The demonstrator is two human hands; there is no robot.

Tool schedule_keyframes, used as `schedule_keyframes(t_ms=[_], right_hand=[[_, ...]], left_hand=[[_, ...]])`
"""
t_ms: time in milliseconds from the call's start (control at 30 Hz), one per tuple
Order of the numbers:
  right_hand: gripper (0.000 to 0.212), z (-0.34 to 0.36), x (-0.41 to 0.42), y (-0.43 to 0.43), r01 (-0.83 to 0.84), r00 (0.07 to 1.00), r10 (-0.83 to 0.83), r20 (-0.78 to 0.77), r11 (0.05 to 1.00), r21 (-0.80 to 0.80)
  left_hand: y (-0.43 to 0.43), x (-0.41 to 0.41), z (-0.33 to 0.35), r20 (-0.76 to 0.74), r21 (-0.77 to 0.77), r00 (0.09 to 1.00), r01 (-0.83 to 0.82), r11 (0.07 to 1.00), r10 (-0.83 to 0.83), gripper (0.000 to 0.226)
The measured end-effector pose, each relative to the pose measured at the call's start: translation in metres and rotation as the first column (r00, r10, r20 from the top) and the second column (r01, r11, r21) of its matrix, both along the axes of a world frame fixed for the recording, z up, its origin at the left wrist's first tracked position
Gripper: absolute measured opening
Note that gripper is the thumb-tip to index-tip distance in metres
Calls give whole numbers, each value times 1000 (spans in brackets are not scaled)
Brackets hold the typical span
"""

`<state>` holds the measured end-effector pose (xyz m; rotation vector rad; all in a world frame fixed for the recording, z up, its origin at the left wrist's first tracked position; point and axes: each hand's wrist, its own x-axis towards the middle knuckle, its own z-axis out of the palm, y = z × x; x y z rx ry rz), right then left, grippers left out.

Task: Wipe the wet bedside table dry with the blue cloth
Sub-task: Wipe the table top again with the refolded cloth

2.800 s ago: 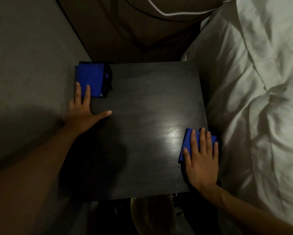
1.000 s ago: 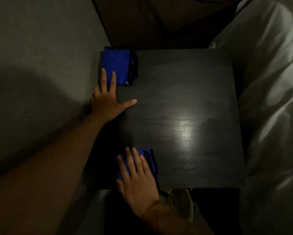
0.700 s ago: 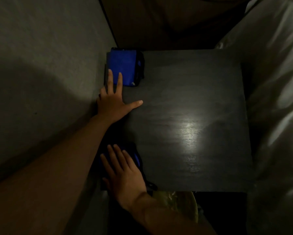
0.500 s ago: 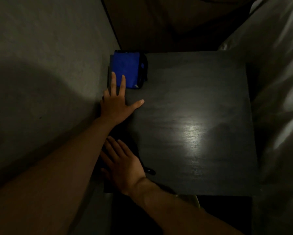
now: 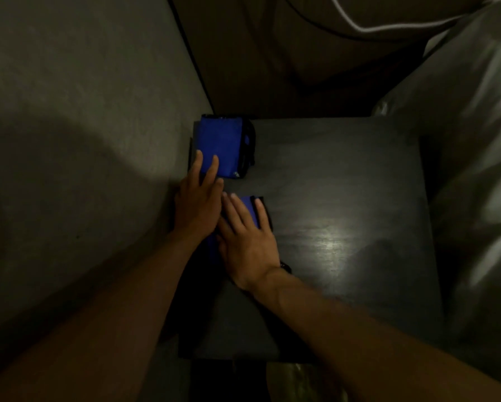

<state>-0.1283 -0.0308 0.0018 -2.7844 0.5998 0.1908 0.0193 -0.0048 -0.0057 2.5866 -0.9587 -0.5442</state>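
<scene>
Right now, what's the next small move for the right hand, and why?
Probably slide the right hand, flat on the folded blue cloth, rightward across the dark wooden bedside table. It sits at the left edge against the left hand, which rests on a blue pouch; the glossy patch lies right.

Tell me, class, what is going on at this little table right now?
A person is wiping a dark bedside table beside a bed. The right hand lies flat on a folded blue cloth, pressing it to the tabletop along its left side. The left hand rests just beside it, fingertips on a blue pouch at the back left corner. A shiny patch shows near the table's middle; whether that is moisture or glare is unclear.
</scene>
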Motion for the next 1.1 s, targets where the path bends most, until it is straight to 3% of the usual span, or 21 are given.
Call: schedule_keyframes(t_ms=[67, 233, 400, 500, 667, 767, 833, 933, 1100], right_hand=[[61, 0, -4, -18, 26, 999, -26, -22, 999, -33], [62, -1, -14, -53, 117, 992, -121, -46, 990, -75], [63, -1, -8, -86, 166, 984, -170, -58, 984, -66], [64, -2, -7, -105, 169, 982, -175, -69, 982, -86], [63, 2, 2, -141, 238, 966, -245, -86, 968, -76], [64, 6, 10, -154, 216, 969, -223, -103, 973, -76], [64, 7, 13, -157, 221, 969, -228, -98, 972, -75], [63, 3, 16, -156, 234, 967, -242, -78, 967, -98], [64, -1, 28, -160, 213, 973, -223, -63, 968, -131]], left_hand=[[-2, -4, 5, -30, -30, 999, -24, 999, 23, 59], [-5, -6, 7, 79, 90, 997, -2, 996, -5, 54], [-7, -12, 2, 105, 133, 994, 4, 991, -18, 63], [-9, -14, 3, 194, 157, 980, 14, 988, -45, 65], [-29, -5, 10, 359, 65, 933, 11, 998, -34, 40], [-54, 12, 15, 386, -34, 923, 27, 999, -12, 44], [-68, 27, 15, 419, -65, 903, 133, 989, -94, 57], [-79, 44, 4, 456, 49, 837, 316, 947, -303, 58], [-85, 36, -11, 408, 91, 876, 240, 966, -256, 55]])
